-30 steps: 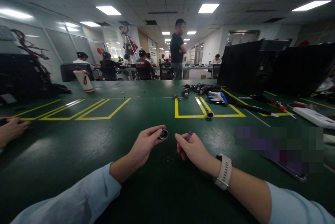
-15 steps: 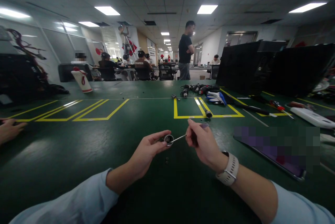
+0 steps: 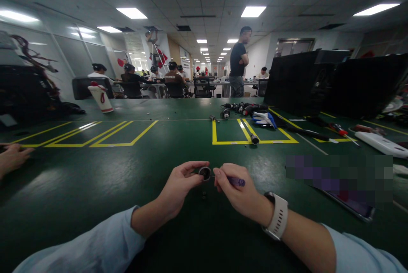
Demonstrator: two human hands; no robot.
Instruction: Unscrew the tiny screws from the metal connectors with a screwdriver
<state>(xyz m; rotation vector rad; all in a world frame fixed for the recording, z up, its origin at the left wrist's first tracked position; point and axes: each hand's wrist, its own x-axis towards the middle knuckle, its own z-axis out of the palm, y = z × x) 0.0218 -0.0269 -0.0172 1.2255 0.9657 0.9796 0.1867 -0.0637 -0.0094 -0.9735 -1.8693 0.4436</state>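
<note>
Left hand (image 3: 177,188): thumb and fingers clamped on the side of a small metal cup (image 3: 205,174), its round mouth turned toward the wearer. Right hand (image 3: 238,198): fingers closed in a pen-like grip on a purple-handled driver (image 3: 236,181). Handle lies back over the thumb side; shaft points left, toward the cup. Only a sliver of shaft shows beyond the right fingertips; cannot tell whether the tip touches metal.

Two tiny dark parts (image 3: 204,195) lie on the green table (image 3: 127,213), just below the left fingertips, between the hands.

Technique, as I judge it: the step looks like fine work at the cup's mouth. Best to pinch the cup low on its wall, fingers off the rim, and bring the shaft in line with whatever it must meet. Forearms down on the table would steady both hands. A slip could scatter the tiny parts; working a little to one side of them seems wiser.

Containers: the metal cup has something dark inside, too small to make out. Well beyond the left hand, toward its outer side, stands a white drinking cup (image 3: 102,99), red at the top; contents hidden.
</note>
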